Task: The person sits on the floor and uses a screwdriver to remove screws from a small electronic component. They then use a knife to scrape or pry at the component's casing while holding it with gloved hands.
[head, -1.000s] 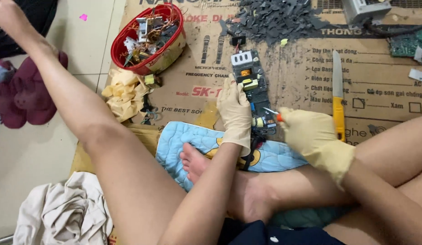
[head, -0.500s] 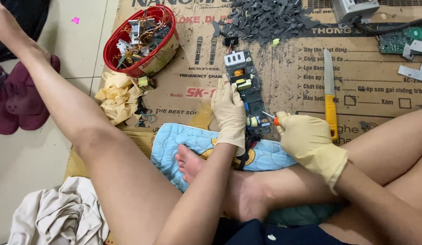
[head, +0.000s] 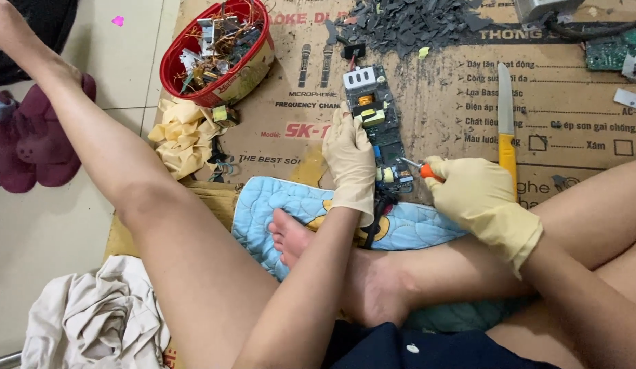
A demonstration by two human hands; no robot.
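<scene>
latex-gloved, both your hands work over a blue quilted pad (head: 284, 205) beside your bare foot (head: 290, 236). your left hand (head: 350, 160) presses flat, fingers extended, on the left edge of a green circuit board (head: 376, 119), pinning it to the printed cardboard sheet (head: 441, 102). your right hand (head: 472, 195) is clenched around an orange-handled screwdriver (head: 417, 166), its tip touching the board's near end. just right of the board lies a yellow-handled knife (head: 506, 130). left of it, a yellow rag (head: 184, 137). further out: a red basket (head: 171, 65) of wire and parts, and a pile of grey plastic shards (head: 407, 24).
</scene>
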